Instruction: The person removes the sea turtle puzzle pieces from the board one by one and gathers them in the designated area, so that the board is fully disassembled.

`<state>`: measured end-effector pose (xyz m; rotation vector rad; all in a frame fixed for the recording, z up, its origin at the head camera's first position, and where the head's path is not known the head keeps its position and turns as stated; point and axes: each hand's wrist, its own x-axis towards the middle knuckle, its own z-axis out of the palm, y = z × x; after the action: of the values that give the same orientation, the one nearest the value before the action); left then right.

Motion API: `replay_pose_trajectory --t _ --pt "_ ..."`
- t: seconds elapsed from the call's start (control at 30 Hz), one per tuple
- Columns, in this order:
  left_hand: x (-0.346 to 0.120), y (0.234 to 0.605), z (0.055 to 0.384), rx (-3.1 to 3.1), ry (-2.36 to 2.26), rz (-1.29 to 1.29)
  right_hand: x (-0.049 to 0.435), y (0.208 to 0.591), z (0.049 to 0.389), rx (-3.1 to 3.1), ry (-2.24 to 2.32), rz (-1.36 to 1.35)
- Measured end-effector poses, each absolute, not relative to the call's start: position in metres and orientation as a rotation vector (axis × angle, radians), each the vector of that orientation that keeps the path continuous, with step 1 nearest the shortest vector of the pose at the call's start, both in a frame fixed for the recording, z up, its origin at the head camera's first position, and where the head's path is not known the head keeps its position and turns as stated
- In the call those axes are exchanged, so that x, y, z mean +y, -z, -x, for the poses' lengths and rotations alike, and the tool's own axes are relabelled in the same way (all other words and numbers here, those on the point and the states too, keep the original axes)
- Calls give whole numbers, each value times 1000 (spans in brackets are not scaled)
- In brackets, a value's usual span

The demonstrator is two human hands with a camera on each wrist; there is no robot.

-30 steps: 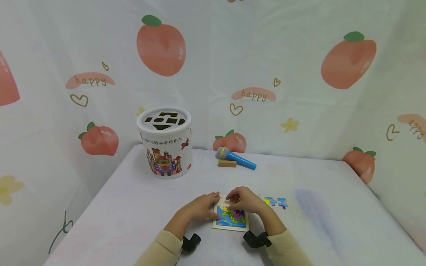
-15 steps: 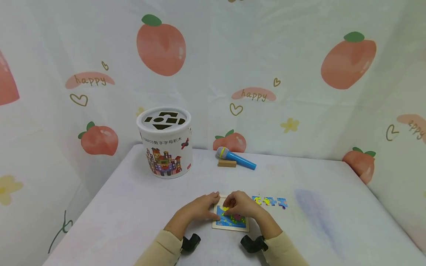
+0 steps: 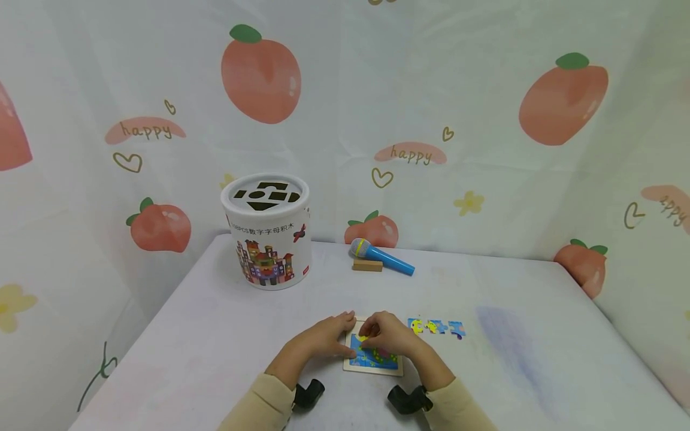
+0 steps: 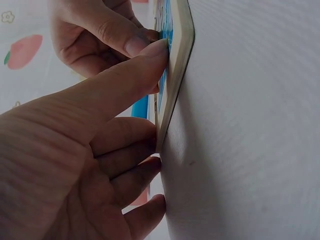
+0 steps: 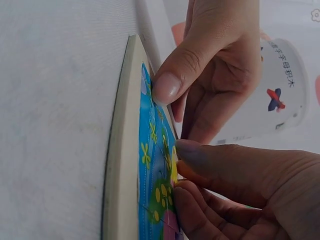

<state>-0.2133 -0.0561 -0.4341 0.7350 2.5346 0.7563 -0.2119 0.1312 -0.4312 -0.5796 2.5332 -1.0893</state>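
Note:
A small wooden jigsaw puzzle tray, with a blue sea picture and a pale frame, lies on the table. My left hand steadies its left side: the thumb presses on the picture, and the nearly straight fingers rest at the upper left corner and on the tabletop. Over the upper part of the tray, my right hand pinches a puzzle piece with yellow on it between thumb and fingers, against the picture. The right hand covers much of the tray's upper right. Loose puzzle pieces lie in a row just right of it.
A white cylindrical block bucket with a lid of shaped holes stands at the back left. Behind the tray lie a blue toy microphone and a brown wooden block. A fruit-printed cloth hangs behind the table.
My right hand has shifted slightly left and down over the tray, uncovering a loose yellow-and-blue piece on its right. The left hand has stayed in place.

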Motion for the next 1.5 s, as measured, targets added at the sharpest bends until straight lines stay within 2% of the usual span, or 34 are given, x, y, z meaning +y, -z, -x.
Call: replay_pose_trajectory --t 1.5 --pt "-56 436 213 2534 -743 -743 139 435 216 2360 1325 489"
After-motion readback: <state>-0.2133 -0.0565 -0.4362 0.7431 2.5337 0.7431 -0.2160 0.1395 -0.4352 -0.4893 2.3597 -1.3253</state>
